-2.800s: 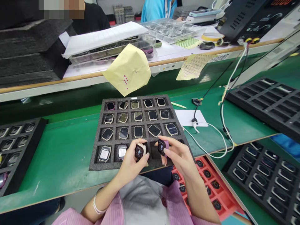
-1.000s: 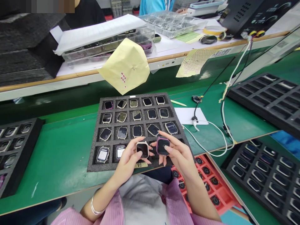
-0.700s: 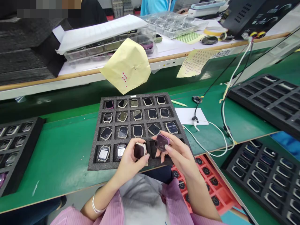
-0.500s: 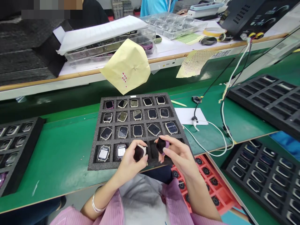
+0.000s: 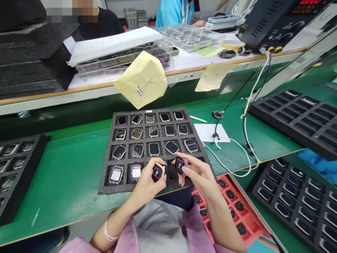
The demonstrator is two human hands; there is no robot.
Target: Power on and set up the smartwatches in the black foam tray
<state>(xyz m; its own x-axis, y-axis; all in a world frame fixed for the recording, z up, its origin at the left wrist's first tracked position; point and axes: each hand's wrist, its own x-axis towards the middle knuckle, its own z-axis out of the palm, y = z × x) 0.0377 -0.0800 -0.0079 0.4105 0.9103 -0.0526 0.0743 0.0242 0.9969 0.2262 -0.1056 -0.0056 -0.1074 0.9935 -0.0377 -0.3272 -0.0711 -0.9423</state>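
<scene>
Purple watch (lit), pinched in right hand.

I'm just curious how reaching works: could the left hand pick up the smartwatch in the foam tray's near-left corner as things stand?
Probably not yet: the left hand is holding a white-cased smartwatch. Otherwise the way looks free; nothing covers the corner smartwatch.

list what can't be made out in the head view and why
Head view: back of the pale watch in the left hand, facing away.
Head view: back of the purple watch in the right hand, facing away.
Head view: print on the white-screened watches, too small.
Head view: rest of the leftmost tray, cut off by the picture's left edge.
</scene>
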